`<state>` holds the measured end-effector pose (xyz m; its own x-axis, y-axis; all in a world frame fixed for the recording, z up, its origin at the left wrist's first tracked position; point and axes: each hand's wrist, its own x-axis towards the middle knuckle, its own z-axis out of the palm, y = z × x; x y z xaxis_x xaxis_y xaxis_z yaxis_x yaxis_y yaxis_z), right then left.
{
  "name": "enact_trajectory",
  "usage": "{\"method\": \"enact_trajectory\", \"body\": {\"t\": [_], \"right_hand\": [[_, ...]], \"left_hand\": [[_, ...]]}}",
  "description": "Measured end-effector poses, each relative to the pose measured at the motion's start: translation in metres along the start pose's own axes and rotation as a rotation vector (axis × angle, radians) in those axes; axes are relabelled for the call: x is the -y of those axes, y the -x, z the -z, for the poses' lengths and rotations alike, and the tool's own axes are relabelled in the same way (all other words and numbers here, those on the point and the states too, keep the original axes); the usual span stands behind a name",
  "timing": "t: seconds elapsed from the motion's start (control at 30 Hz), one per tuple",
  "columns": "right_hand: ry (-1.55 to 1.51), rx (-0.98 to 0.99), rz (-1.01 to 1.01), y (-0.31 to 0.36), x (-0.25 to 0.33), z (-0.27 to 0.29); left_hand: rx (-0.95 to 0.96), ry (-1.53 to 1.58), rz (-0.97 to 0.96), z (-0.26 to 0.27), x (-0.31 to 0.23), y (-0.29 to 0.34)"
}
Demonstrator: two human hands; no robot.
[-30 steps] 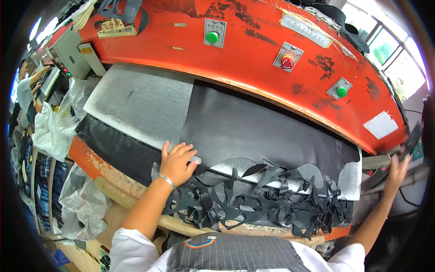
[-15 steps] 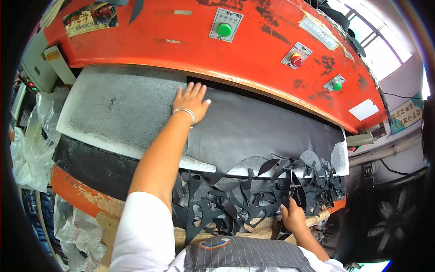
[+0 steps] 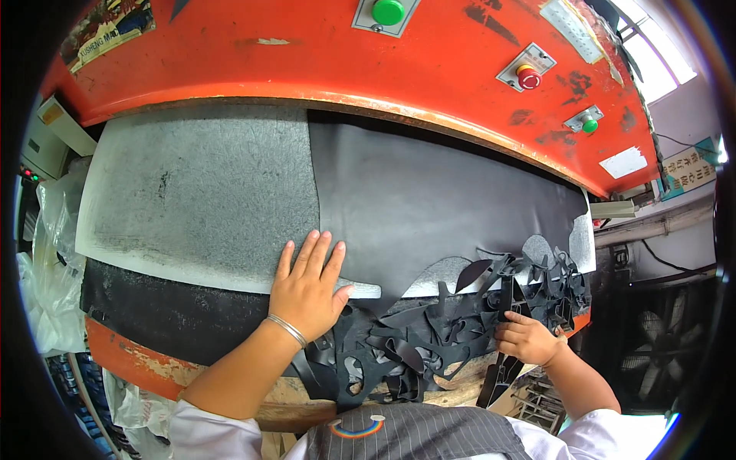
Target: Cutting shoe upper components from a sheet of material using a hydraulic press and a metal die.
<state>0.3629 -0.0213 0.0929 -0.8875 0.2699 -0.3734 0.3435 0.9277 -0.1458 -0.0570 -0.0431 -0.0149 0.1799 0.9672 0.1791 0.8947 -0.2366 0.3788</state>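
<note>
My left hand [image 3: 308, 295] lies palm down with fingers spread on the near part of a worn grey cutting board [image 3: 207, 184]. Its fingertips reach the left edge of a smooth dark leather sheet [image 3: 437, 203] spread over the board's right side. In my right hand [image 3: 530, 339] is a long, narrow black cutting die [image 3: 502, 377], held upright-slanted at the near right edge, its far end among the scraps. Curled leather offcuts with cut-out holes [image 3: 402, 353] heap up between both hands, some still joined to the sheet's ragged near edge.
An orange press beam [image 3: 307, 65] spans the far side above the board, carrying green buttons [image 3: 388, 11] and a red knob [image 3: 528, 77]. Clear plastic bags [image 3: 57, 268] hang at the left. A dark fan [image 3: 652, 345] stands at the right, below a pipe.
My left hand has come back from the sheet's far left corner to its near left edge. My right hand has moved slightly right and raised the cutting die more into view.
</note>
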Motion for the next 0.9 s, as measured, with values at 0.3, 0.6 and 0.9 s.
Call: {"method": "enact_trajectory", "body": {"t": [0.3, 0.6, 0.9], "right_hand": [[-0.142, -0.381, -0.447, -0.015, -0.013, 0.076], [-0.295, -0.450, -0.286, -0.226, -0.083, 0.071], [-0.268, -0.493, -0.188, -0.260, -0.112, 0.047]], "left_hand": [[-0.140, 0.063, -0.048, 0.000, 0.010, -0.008], [-0.186, 0.077, -0.048, -0.012, 0.013, -0.009], [-0.218, 0.092, -0.030, -0.012, 0.011, -0.013]]}}
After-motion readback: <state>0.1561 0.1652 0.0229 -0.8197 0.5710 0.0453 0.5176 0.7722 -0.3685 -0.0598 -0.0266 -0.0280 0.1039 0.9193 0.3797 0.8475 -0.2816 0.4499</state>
